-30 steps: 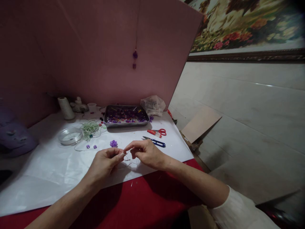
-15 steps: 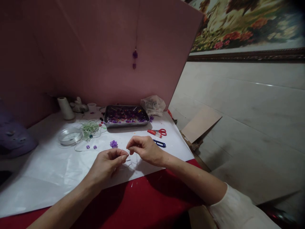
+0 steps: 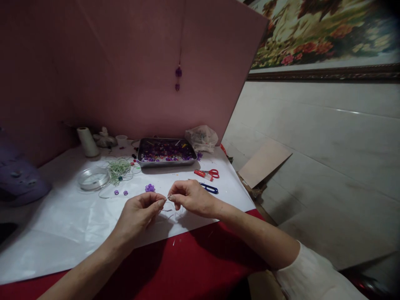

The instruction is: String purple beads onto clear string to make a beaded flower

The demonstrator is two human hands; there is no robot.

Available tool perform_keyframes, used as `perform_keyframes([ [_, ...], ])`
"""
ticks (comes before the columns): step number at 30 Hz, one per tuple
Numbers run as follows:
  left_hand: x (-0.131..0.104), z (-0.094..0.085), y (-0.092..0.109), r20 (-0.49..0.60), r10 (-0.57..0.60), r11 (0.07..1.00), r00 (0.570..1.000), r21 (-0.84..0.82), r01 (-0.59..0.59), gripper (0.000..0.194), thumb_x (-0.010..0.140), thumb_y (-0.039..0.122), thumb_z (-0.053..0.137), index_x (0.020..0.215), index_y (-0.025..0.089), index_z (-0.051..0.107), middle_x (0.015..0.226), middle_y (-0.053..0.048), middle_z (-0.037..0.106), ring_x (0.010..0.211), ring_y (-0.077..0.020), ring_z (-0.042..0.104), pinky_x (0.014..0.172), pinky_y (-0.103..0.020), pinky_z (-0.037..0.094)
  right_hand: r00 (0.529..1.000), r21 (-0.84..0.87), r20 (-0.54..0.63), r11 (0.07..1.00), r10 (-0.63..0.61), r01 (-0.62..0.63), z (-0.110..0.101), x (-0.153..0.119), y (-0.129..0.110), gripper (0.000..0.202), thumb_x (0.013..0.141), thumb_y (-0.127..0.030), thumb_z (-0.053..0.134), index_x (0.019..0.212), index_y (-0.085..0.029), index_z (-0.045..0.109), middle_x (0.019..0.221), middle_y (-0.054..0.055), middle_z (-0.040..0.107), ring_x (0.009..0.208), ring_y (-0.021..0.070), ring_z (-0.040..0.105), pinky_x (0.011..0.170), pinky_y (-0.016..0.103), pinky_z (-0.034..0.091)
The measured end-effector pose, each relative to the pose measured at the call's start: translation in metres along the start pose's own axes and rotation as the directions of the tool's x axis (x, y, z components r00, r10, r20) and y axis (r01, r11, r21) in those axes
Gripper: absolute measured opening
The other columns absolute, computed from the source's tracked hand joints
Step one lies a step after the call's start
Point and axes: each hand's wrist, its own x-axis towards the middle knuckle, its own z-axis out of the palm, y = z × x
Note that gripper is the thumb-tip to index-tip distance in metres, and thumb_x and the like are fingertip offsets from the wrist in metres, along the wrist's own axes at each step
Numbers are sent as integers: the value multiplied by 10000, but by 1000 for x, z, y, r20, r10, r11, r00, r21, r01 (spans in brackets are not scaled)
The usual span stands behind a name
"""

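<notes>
Over the white sheet (image 3: 78,233), my left hand (image 3: 140,210) is pinched shut with its fingertips almost meeting those of my right hand (image 3: 192,199). A thin clear thread (image 3: 179,208) loops down below my right fingers, which pinch it. What sits in my left fingertips is too small to make out. Just beyond the hands lies a purple beaded flower (image 3: 150,188). Two loose purple beads (image 3: 121,192) rest to its left. Partly behind my right hand is a dark blue-handled tool (image 3: 209,188), and past it a pair of red scissors (image 3: 211,173).
At the back stands a metal tray (image 3: 167,163) of purple beads, with a plastic bag (image 3: 202,138) beside it. To the left are a clear spool (image 3: 93,179), tangled green cord (image 3: 119,168) and a white thread cone (image 3: 88,142). A beaded strand (image 3: 178,73) hangs against the pink panel.
My right fingertips have tipped from pointing down to pointing at the left ones, and the thread's loop has shifted. The left hand keeps its pinch in nearly the same spot.
</notes>
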Motion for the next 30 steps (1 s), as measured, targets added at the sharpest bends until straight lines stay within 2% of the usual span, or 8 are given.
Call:
perform_keyframes([
  [7, 0, -1, -1, -2, -5, 1000, 1000, 2, 5, 267, 614, 382, 707, 704, 146, 623, 452, 72, 467, 358, -47, 313, 363, -185, 201, 995, 72, -5, 993, -95, 95, -2, 3, -2, 197, 758, -43, 500, 831, -165, 636, 582, -38, 564, 550, 81, 542, 554, 186, 402],
  [11, 0, -1, -1, 14, -7, 1000, 1000, 3, 7, 266, 629, 393, 699, 705, 152, 615, 468, 72, 469, 364, -49, 317, 368, -191, 203, 991, -3, -36, 991, -131, 131, -2, 5, -4, 246, 748, -13, 481, 838, -174, 643, 575, -42, 564, 550, 78, 536, 576, 190, 401],
  [21, -7, 1, 6, 40, -39, 999, 998, 39, 37, 258, 643, 406, 678, 702, 168, 598, 481, 68, 438, 405, -64, 299, 400, -196, 187, 979, -209, -14, 958, -202, 195, -8, 17, -3, 178, 770, -43, 533, 826, -180, 633, 723, -15, 647, 695, 106, 590, 641, 209, 393],
  [23, -7, 0, 6, 38, 6, 998, 999, 64, -8, 219, 672, 387, 661, 693, 177, 603, 498, 67, 414, 426, -69, 300, 409, -195, 205, 982, -217, 3, 958, -191, 187, -9, 21, -2, 142, 781, -75, 552, 832, -179, 632, 726, -12, 651, 693, 105, 589, 637, 207, 391],
  [25, -7, -2, 6, 20, 131, 986, 991, 98, -133, 171, 689, 353, 656, 677, 186, 622, 593, 38, 452, 490, -84, 363, 437, -195, 259, 986, -196, 27, 966, -167, 169, -8, 25, 0, 97, 803, -117, 555, 834, -169, 631, 700, -11, 645, 659, 98, 583, 618, 199, 391],
  [28, -7, -4, 8, 3, 308, 941, 951, 145, -305, 137, 685, 321, 670, 640, 192, 655, 885, -24, 506, 679, -129, 477, 507, -207, 341, 988, -166, 59, 974, -146, 154, -5, 30, 4, 82, 826, -145, 547, 826, -148, 629, 656, -19, 630, 612, 81, 576, 599, 179, 396],
  [30, -7, -4, 10, 13, 333, 931, 943, 157, -331, 141, 690, 319, 669, 625, 194, 663, 1019, -41, 504, 778, -162, 512, 556, -222, 374, 987, -172, 70, 973, -146, 156, -1, 32, 7, 86, 825, -146, 548, 802, -139, 630, 650, -24, 628, 610, 75, 575, 594, 167, 397],
])
